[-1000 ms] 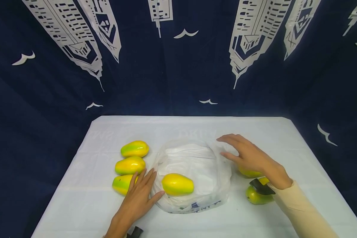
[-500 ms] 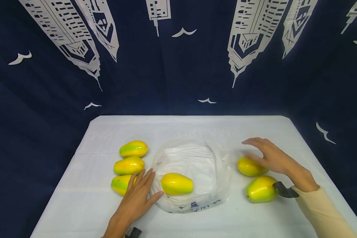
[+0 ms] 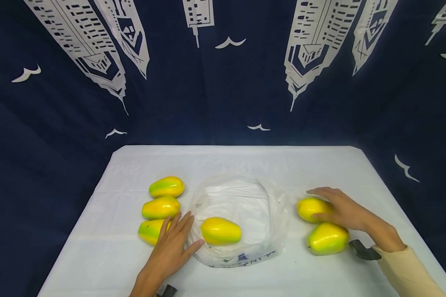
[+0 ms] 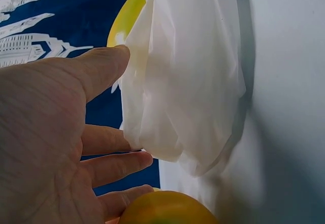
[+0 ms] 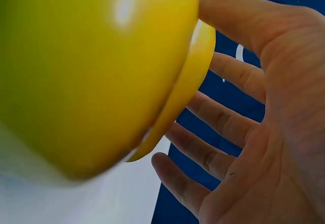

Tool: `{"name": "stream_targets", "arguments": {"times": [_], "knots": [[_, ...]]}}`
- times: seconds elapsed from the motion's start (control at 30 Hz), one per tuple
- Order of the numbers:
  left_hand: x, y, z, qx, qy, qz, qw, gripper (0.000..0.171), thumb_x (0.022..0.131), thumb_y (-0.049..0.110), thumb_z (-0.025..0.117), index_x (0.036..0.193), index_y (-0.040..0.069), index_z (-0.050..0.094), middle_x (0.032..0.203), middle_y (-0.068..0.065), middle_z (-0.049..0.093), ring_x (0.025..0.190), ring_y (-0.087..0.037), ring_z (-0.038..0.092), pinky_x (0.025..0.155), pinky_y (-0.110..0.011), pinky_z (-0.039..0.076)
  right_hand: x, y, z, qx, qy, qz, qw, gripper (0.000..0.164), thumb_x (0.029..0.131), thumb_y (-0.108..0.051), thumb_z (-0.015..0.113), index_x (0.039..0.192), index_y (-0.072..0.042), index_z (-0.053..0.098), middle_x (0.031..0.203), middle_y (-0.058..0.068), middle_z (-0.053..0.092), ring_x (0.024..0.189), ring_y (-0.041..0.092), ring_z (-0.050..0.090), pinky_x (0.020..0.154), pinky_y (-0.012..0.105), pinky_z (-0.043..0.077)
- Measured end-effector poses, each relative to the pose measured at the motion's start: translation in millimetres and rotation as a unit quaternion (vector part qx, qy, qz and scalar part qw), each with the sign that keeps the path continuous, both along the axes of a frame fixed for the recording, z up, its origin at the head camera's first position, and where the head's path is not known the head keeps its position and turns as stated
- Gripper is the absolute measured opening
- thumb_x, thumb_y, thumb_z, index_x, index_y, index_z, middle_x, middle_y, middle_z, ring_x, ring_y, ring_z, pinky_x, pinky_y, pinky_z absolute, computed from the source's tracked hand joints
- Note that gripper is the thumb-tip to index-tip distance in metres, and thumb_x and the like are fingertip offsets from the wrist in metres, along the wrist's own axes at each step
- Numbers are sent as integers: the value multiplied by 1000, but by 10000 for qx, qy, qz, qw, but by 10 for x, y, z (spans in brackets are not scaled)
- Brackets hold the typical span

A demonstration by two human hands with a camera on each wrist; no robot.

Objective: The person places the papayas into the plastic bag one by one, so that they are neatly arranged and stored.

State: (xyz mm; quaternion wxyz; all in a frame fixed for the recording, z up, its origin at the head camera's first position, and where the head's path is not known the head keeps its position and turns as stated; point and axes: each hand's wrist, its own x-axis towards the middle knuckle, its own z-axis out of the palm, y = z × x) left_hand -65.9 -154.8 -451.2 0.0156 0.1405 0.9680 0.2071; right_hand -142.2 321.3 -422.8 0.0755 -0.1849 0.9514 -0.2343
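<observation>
A white translucent plastic bag point(image 3: 252, 210) lies spread open mid-table, its rim rolled into a ring. One yellow-green papaya point(image 3: 221, 231) sits inside it at the near left. My left hand point(image 3: 172, 249) holds its fingers straight along the bag's left edge; the left wrist view shows the thumb and fingertips at the bag wall point(image 4: 183, 76). To the right, my right hand point(image 3: 347, 210) reaches over the farther papaya point(image 3: 312, 209), thumb on its near side and fingers beyond it. The nearer papaya point(image 3: 328, 239) lies just below that hand and fills much of the right wrist view.
Left of the bag, three papayas form a column: a far one point(image 3: 167, 187), a middle one point(image 3: 161, 207) and a near one point(image 3: 152, 231) partly behind my left fingers. A white cloth covers the table point(image 3: 241, 159). Behind it hangs a navy curtain point(image 3: 208, 90) with white buildings.
My right hand has moved right from the bag's far right edge, then lowered over the farther right papaya. My left hand, the bag and the papayas have stayed in place.
</observation>
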Motion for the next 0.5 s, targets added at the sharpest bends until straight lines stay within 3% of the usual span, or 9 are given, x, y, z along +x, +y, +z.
{"name": "stream_targets", "arguments": {"times": [0.5], "knots": [[15, 5, -3, -46, 54, 38, 10000, 74, 94, 47, 66, 146, -2, 48, 157, -15, 41, 151, -37, 26, 123, -55, 8, 16, -4, -55, -55, 281, 219, 9993, 57, 91, -36, 74, 136, -5, 59, 129, 16, 64, 115, 34, 60, 96, 59, 48]]}}
